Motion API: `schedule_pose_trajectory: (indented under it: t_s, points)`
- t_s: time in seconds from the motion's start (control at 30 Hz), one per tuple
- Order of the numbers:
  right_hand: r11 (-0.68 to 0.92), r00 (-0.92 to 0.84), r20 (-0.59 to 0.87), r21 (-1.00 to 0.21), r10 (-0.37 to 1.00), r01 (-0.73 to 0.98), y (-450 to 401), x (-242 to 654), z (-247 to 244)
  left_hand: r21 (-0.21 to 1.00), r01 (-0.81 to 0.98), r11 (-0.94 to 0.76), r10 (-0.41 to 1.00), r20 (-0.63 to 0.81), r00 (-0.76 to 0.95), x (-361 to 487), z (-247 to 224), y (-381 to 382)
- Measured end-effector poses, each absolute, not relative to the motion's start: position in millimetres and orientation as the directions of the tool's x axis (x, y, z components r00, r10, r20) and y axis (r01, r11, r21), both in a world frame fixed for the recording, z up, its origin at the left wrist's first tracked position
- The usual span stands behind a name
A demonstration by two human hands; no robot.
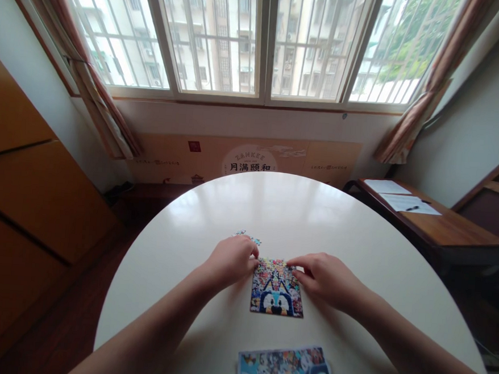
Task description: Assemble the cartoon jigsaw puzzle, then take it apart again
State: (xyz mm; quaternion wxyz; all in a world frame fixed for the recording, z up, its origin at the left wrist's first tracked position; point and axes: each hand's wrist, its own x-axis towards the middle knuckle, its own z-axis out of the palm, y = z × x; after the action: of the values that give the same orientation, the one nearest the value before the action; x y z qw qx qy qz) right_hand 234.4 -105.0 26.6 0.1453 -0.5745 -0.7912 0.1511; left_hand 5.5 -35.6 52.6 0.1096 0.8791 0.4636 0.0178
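Note:
A nearly square jigsaw puzzle (277, 294) lies flat on the white round table (172, 318), showing a blue cartoon dog's face below a crowd of small colourful figures. My left hand (233, 260) is at its upper left corner, thumb and fingertips drawn close together; whatever sits between them is too small to make out. At the upper right corner rests my right hand (326, 278), index finger stretched along the top edge and thumb apart at the side. Several loose light blue puzzle pieces (255, 241) lie just beyond my left hand, which partly covers them.
Near the table's front edge lies a printed picture sheet (286, 367) with a similar dog design, cut off by the frame. To the right, a wooden side desk (464, 227) carries paper sheets (408, 204) and a pen (412, 208). Windows and tied curtains are behind.

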Motion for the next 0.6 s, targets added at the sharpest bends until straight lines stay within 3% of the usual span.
schedule_pose_trajectory:
  t_s: [0.6]
  points:
    - [0.277, -0.301, 0.003, -0.4, 0.954, 0.874, -104.6, 233.2, 26.3, 0.288, 0.817, -0.5, 0.836, -0.085, 0.542, 3.9, 54.0, -33.1]
